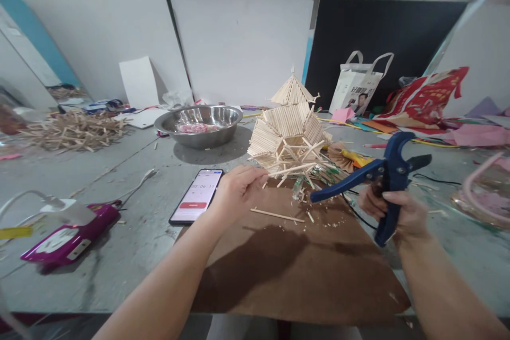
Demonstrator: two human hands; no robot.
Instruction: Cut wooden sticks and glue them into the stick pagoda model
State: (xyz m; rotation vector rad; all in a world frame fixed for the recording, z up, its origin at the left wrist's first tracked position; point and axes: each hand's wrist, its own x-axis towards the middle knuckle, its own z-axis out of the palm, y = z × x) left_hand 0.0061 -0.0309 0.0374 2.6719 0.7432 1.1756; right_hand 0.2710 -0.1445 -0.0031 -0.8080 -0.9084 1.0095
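My right hand (402, 212) grips a blue-handled pipe cutter (394, 170), one handle in the palm; its handles are spread and its dark blade points right. My left hand (241, 188) is closed at the fingertips on a thin wooden stick (290, 169), which overlaps the front of a pagoda-like model (287, 127) built of the same sticks. Whether that stick touches the model I cannot tell. Below lies a loose stick (277, 215) among small cut scraps on a brown board (311, 281).
A phone (196, 196) showing a timer lies left of my left hand. Farther off are a steel basin (207, 135), a pile of sticks (75, 130) and a purple power strip (75, 239). A white bag (353, 87) and red packaging (428, 98) sit at the back right.
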